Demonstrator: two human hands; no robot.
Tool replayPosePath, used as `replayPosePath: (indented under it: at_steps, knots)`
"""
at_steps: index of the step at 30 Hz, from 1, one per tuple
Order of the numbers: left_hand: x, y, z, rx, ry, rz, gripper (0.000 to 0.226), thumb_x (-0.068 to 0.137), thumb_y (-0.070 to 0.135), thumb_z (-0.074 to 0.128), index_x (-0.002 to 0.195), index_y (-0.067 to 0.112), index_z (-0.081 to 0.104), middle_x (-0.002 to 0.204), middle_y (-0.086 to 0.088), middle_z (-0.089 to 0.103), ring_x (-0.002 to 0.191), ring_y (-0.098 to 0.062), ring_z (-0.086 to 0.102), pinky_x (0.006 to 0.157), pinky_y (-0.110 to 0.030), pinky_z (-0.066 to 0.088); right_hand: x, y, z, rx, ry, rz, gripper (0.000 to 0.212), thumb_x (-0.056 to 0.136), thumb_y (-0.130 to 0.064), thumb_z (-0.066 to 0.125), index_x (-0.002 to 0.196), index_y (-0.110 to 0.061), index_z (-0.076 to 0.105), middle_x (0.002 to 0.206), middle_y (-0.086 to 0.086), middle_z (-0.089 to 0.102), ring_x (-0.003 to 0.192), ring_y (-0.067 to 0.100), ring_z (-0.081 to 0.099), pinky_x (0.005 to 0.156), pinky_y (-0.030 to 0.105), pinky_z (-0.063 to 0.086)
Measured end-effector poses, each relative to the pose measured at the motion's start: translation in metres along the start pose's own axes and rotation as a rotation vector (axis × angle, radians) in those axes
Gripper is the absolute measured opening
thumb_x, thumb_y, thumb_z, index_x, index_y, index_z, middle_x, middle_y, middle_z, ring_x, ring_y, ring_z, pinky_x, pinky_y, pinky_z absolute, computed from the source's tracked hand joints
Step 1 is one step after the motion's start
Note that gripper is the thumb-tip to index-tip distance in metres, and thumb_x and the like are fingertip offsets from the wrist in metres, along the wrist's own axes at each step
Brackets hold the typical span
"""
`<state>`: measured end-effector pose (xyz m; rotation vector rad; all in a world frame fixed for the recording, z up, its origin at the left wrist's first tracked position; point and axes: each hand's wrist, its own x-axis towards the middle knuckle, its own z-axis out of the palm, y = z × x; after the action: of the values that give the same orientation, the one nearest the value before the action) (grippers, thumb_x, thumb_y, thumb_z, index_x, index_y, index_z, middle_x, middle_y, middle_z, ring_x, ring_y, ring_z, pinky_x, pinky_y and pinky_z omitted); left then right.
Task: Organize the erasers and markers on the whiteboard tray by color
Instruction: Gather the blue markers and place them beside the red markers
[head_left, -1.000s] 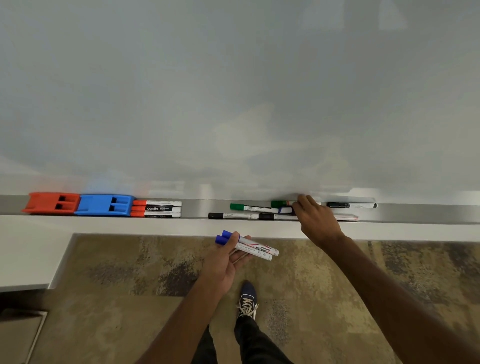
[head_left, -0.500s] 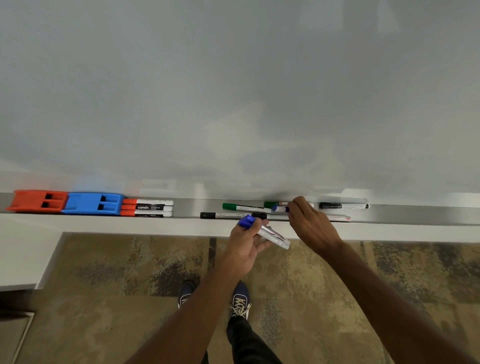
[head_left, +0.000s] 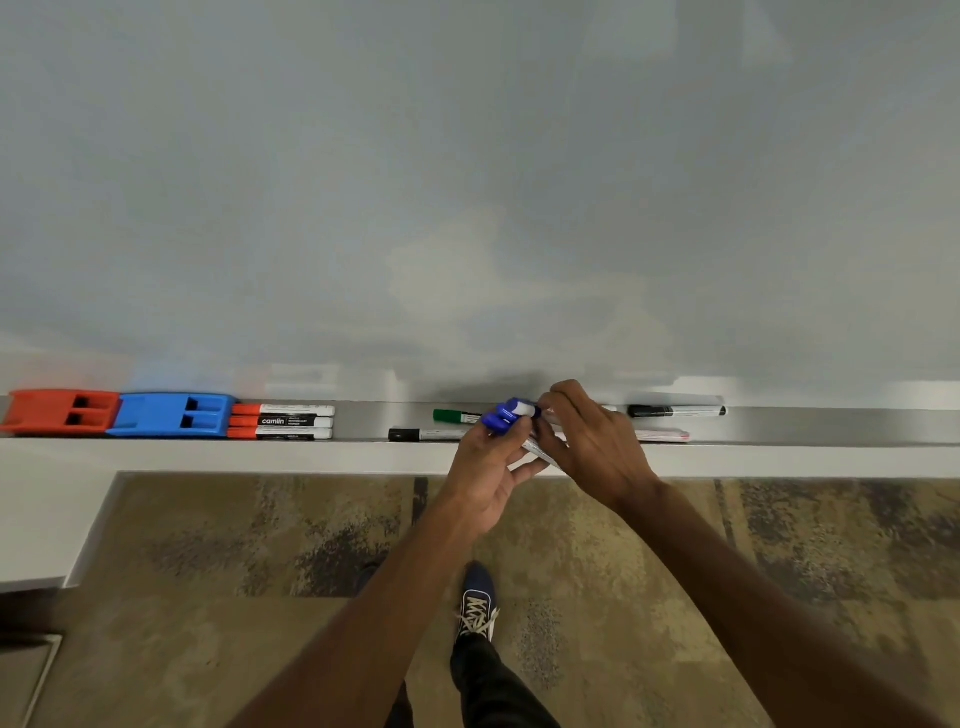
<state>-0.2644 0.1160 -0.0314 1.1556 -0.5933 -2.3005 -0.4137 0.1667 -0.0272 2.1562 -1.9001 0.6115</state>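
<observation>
On the metal whiteboard tray (head_left: 363, 418), a red eraser (head_left: 57, 411) and a blue eraser (head_left: 171, 414) lie at the far left, with three red-capped markers (head_left: 283, 421) stacked beside them. My left hand (head_left: 491, 467) is closed around blue-capped markers (head_left: 501, 417), raised to the tray's front edge. My right hand (head_left: 592, 441) pinches another blue-capped marker (head_left: 522, 409) and brings it against the left hand's bundle. A green marker (head_left: 454, 415) and a black marker (head_left: 423, 434) lie just left of the hands. Another black marker (head_left: 675, 411) and a pale marker (head_left: 662, 435) lie to the right.
The whiteboard (head_left: 467, 182) fills the upper view. A white ledge (head_left: 208, 457) runs below the tray, widening at the left. Patterned carpet (head_left: 779, 545) and my shoe (head_left: 475, 603) are below.
My left hand rose with its blue markers from below the ledge to the tray. My right hand lifted a blue marker off the tray and brought it to the left hand.
</observation>
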Motion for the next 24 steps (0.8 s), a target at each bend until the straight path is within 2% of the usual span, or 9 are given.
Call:
replayPosePath:
  at_steps: [3, 7, 10, 14, 17, 20, 24]
  knots:
    - [-0.005, 0.006, -0.005, -0.025, 0.028, 0.025, 0.035, 0.09, 0.01, 0.065, 0.123, 0.003, 0.058, 0.119, -0.023, 0.068, 0.109, -0.036, 0.067, 0.087, -0.052, 0.056, 0.007, -0.005, -0.005, 0.083, -0.104, 0.071, 0.011, 0.097, -0.024, 0.055, 0.097, -0.015, 0.061, 0.089, -0.001, 0.063, 0.054, 0.018, 0.055, 0.039, 0.026, 0.038]
    - [-0.014, 0.013, -0.018, -0.02, 0.091, 0.064, 0.05, 0.079, 0.02, 0.073, 0.123, 0.003, 0.057, 0.115, -0.023, 0.069, 0.105, -0.035, 0.069, 0.082, -0.049, 0.058, 0.016, -0.02, -0.009, 0.158, -0.184, 0.087, 0.022, 0.098, -0.027, 0.046, 0.099, -0.017, 0.066, 0.089, 0.0, 0.065, 0.055, 0.02, 0.058, 0.048, 0.022, 0.03]
    - [-0.018, 0.015, -0.031, -0.003, 0.204, 0.083, 0.044, 0.086, 0.016, 0.071, 0.125, 0.005, 0.056, 0.113, -0.022, 0.07, 0.101, -0.035, 0.071, 0.079, -0.049, 0.059, 0.019, -0.034, -0.002, 0.245, -0.237, 0.08, 0.02, 0.096, -0.02, 0.049, 0.103, -0.015, 0.067, 0.097, 0.002, 0.065, 0.065, 0.023, 0.061, 0.049, 0.025, 0.037]
    - [-0.022, 0.019, -0.054, -0.031, 0.308, 0.092, 0.041, 0.088, 0.018, 0.069, 0.125, 0.005, 0.057, 0.112, -0.02, 0.071, 0.097, -0.034, 0.072, 0.075, -0.044, 0.061, 0.027, -0.054, 0.013, 0.353, -0.304, 0.073, 0.022, 0.098, -0.017, 0.05, 0.112, -0.015, 0.067, 0.107, 0.003, 0.065, 0.082, 0.023, 0.063, 0.06, 0.038, 0.051]
    - [-0.027, 0.023, -0.071, -0.064, 0.337, 0.081, 0.039, 0.089, 0.021, 0.068, 0.123, 0.007, 0.059, 0.115, -0.02, 0.07, 0.1, -0.034, 0.07, 0.076, -0.042, 0.06, 0.037, -0.066, 0.025, 0.455, -0.284, 0.128, 0.02, 0.098, -0.018, 0.054, 0.111, -0.016, 0.07, 0.104, 0.001, 0.066, 0.083, 0.019, 0.062, 0.066, 0.033, 0.051]
    - [-0.033, 0.029, -0.087, -0.084, 0.381, 0.089, 0.039, 0.088, 0.021, 0.068, 0.122, 0.004, 0.059, 0.115, -0.023, 0.069, 0.101, -0.036, 0.069, 0.078, -0.042, 0.06, 0.046, -0.068, 0.041, 0.402, -0.312, 0.223, 0.017, 0.096, -0.016, 0.057, 0.106, -0.015, 0.071, 0.101, 0.002, 0.064, 0.078, 0.021, 0.063, 0.064, 0.035, 0.052]
    - [-0.043, 0.035, -0.107, -0.092, 0.431, 0.091, 0.043, 0.089, 0.018, 0.067, 0.125, -0.001, 0.055, 0.113, -0.024, 0.069, 0.101, -0.037, 0.069, 0.077, -0.041, 0.06, 0.055, -0.065, 0.059, 0.186, -0.531, 0.163, 0.015, 0.093, -0.017, 0.06, 0.106, -0.017, 0.069, 0.106, 0.001, 0.058, 0.079, 0.025, 0.064, 0.068, 0.037, 0.053]
